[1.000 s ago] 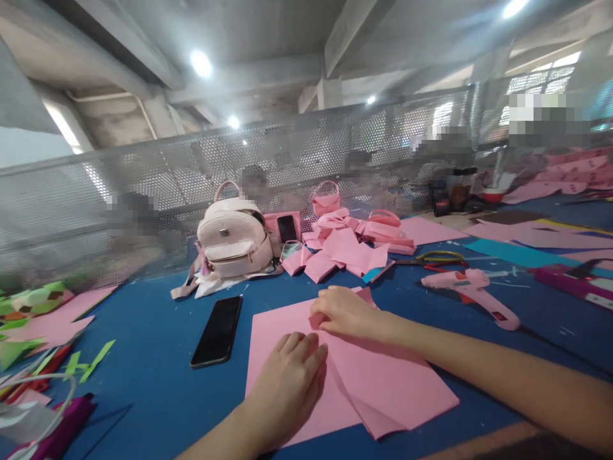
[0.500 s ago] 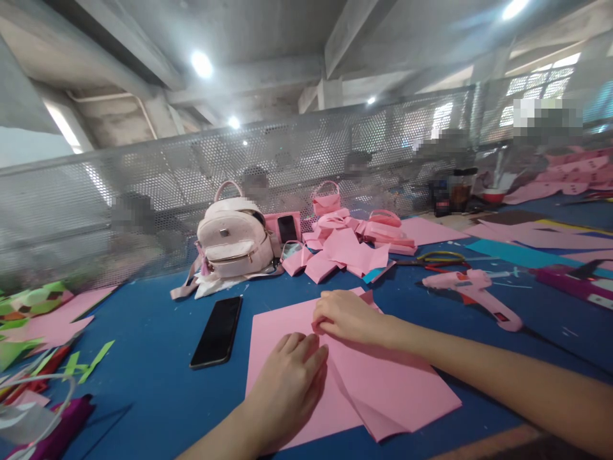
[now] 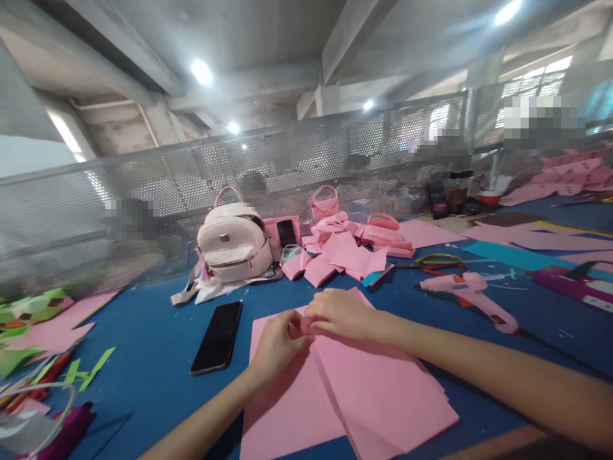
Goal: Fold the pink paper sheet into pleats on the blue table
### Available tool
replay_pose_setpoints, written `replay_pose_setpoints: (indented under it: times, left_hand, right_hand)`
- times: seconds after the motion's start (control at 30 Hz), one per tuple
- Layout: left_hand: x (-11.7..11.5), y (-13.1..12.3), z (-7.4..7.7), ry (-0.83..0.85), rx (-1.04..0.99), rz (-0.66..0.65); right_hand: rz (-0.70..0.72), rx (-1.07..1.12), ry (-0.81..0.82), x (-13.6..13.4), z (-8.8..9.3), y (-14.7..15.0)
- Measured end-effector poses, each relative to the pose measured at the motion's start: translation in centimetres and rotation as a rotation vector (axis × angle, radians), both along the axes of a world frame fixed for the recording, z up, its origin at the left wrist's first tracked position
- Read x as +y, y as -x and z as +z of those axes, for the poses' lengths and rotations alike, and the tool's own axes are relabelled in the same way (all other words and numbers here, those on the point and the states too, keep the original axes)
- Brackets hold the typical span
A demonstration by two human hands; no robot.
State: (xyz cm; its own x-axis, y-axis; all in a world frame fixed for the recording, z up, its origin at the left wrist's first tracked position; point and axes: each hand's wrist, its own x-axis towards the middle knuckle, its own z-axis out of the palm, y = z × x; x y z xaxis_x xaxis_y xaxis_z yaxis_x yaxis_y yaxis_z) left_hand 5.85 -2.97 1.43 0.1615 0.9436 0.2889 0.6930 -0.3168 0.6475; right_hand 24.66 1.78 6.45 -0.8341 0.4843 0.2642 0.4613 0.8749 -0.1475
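Two overlapping sheets of pink paper (image 3: 383,390) lie in front of me, the right one slanting over the left one. My left hand (image 3: 280,342) is closed near the upper edge, thumb and fingers pinching the pink paper. Right beside it my right hand (image 3: 342,314) is bent over the same edge, its fingertips closed on the paper and meeting those of the left. What the fingertips grip is partly hidden behind the knuckles. A black phone (image 3: 217,338) rests on the blue table to the left of the sheets.
Behind the sheets stand a pale backpack (image 3: 234,246) and a heap of folded pink paper pieces (image 3: 349,252). To the right lie a pink glue gun (image 3: 472,291), scissors (image 3: 440,260) and a purple tool (image 3: 572,284). Green paper strips (image 3: 98,369) are scattered at left.
My left hand has moved up and left along the paper to meet my right hand at the upper edge. The right-hand sheet lies flatter, its lower corner shifted toward me.
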Motion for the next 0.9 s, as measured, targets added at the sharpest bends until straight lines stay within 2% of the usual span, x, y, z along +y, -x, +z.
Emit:
replay_pose_setpoints:
  times: [0.13,0.23,0.33,0.57,0.9]
  left_hand:
    - [1.1,0.0,-1.2,0.039,-0.035,0.02]
    - [1.3,0.1,-1.6,0.047,-0.075,0.059]
    - [1.6,0.4,-1.3,0.095,-0.126,0.041]
    - [2.7,0.8,-0.6,0.136,-0.126,-0.048]
    - [3.5,1.1,-0.8,0.154,-0.115,-0.034]
  right_hand:
    - [0.012,0.051,-0.079,-1.2,-0.1,-0.5]
    - [0.091,0.021,-0.229,-2.3,-1.3,-1.6]
    - [0.151,-0.078,-0.317,-2.8,-2.8,-2.5]
    - [0.104,-0.146,-0.228,-1.2,-5.0,-3.3]
    - [0.07,-0.129,-0.154,-0.2,-6.9,-2.9]
